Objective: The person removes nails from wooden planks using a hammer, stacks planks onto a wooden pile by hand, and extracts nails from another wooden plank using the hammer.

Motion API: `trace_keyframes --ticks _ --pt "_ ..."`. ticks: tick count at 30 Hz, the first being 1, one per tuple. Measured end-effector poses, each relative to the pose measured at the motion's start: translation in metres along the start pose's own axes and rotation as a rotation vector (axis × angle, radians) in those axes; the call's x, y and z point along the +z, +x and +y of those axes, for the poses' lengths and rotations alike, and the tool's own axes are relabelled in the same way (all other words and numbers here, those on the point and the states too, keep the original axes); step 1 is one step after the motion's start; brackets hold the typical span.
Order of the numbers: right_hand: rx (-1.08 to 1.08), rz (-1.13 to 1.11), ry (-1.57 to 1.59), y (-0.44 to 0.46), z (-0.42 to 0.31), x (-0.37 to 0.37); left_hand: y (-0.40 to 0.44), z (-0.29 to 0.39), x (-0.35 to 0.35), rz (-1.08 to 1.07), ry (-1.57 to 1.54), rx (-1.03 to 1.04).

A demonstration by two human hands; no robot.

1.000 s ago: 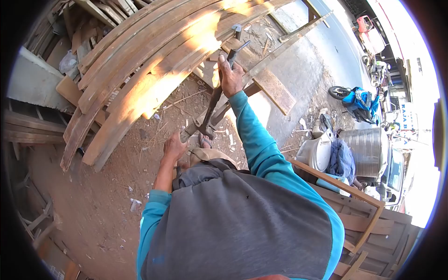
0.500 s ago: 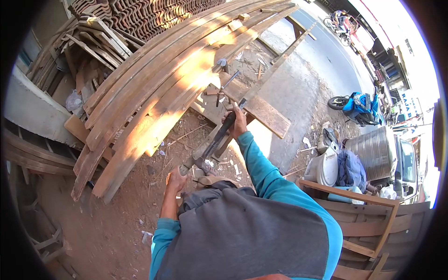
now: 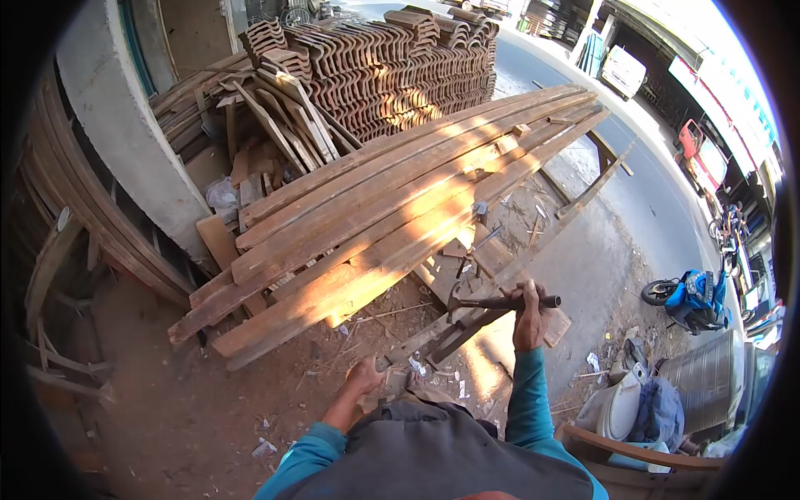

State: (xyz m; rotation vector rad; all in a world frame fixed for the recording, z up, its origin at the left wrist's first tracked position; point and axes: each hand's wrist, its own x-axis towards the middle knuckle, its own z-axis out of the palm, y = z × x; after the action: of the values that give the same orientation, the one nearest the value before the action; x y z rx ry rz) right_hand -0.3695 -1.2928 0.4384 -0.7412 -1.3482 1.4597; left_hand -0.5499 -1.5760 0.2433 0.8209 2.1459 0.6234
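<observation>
My right hand [image 3: 528, 318] is wrapped round the dark handle of a claw hammer [image 3: 492, 303]. The hammer lies nearly level, its head pointing left, above a long narrow wooden strip [image 3: 533, 252]. At the near end of that strip, my left hand [image 3: 364, 377] is closed on the wood. The strip runs away to the upper right, over a short wide board [image 3: 493, 257]. On or beside this board is a slim tool [image 3: 464, 265] with a dark handle, whose kind I cannot make out.
Long planks [image 3: 358, 237] lie piled ahead, with stacked roof tiles [image 3: 400, 83] behind them. A concrete post [image 3: 137, 142] stands at the left. To the right are a blue motorbike [image 3: 698, 296], a metal drum [image 3: 704, 367] and a white bucket [image 3: 612, 406]. Debris litters the ground.
The hammer has turned from slanting down beside my left hand to nearly level, its head now farther along the strip. My left hand stays on the strip's end. The view has shifted.
</observation>
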Motion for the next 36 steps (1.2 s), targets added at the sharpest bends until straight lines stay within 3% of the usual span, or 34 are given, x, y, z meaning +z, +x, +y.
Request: trace_keyframes --ticks 3,4,6,8,9,11,13,17,18,19,21,23,25,26,29,31,34,36 --pt "0.154 -0.037 -0.220 -0.034 0.041 -0.038 0.006 -0.015 0.014 0.025 0.043 -0.006" --pt "0.270 -0.106 -0.240 -0.059 0.031 -0.027 0.006 -0.008 0.006 -0.074 0.040 -0.051" --pt "0.246 -0.176 -0.516 -0.093 0.047 -0.031 0.011 -0.018 0.013 -0.022 -0.089 0.049" --pt "-0.005 -0.286 -0.687 -0.124 0.053 -0.026 0.009 -0.020 0.015 -0.008 -0.105 0.066" --pt "0.152 -0.392 -0.664 -0.131 0.058 -0.031 0.013 -0.028 0.028 0.078 -0.043 0.055" --pt "0.128 -0.510 -0.609 -0.142 0.074 -0.032 0.012 -0.022 0.023 0.027 -0.018 -0.008" --pt "0.152 -0.675 -0.747 -0.139 0.084 -0.039 0.016 -0.030 0.027 0.015 -0.055 0.025" --pt "0.453 -0.861 -0.595 -0.133 0.118 -0.062 0.018 -0.030 0.025 -0.008 -0.088 0.079" --pt "0.623 -0.721 -0.297 -0.137 0.122 -0.063 0.015 -0.028 0.026 -0.010 -0.090 0.079" --pt "0.621 -0.721 -0.300 -0.141 0.126 -0.062 0.013 -0.026 0.026 0.013 -0.118 0.075" --pt "0.737 -0.362 -0.115 -0.154 0.138 -0.056 0.013 -0.025 0.027 0.039 -0.148 0.071" --pt "0.646 -0.301 -0.205 -0.154 0.158 -0.047 0.012 -0.025 0.029 0.063 -0.128 0.086" --pt "0.658 -0.076 -0.486 -0.143 0.154 -0.032 0.014 -0.024 0.029 0.046 -0.114 0.058" --pt "0.671 -0.082 -0.402 -0.133 0.156 -0.035 0.014 -0.025 0.029 0.023 -0.101 0.036" --pt "0.541 -0.244 -0.543 -0.111 0.157 -0.044 0.018 -0.033 0.035 0.047 -0.109 0.085" --pt "0.490 -0.236 -0.573 -0.123 0.144 -0.047 0.016 -0.036 0.037 0.027 -0.113 0.063" --pt "0.188 -0.225 -0.522 -0.133 0.121 -0.046 0.025 -0.043 0.040 0.044 -0.114 0.078" --pt "0.293 -0.328 -0.411 -0.118 0.094 -0.024 0.021 -0.041 0.039 0.058 -0.108 0.114"
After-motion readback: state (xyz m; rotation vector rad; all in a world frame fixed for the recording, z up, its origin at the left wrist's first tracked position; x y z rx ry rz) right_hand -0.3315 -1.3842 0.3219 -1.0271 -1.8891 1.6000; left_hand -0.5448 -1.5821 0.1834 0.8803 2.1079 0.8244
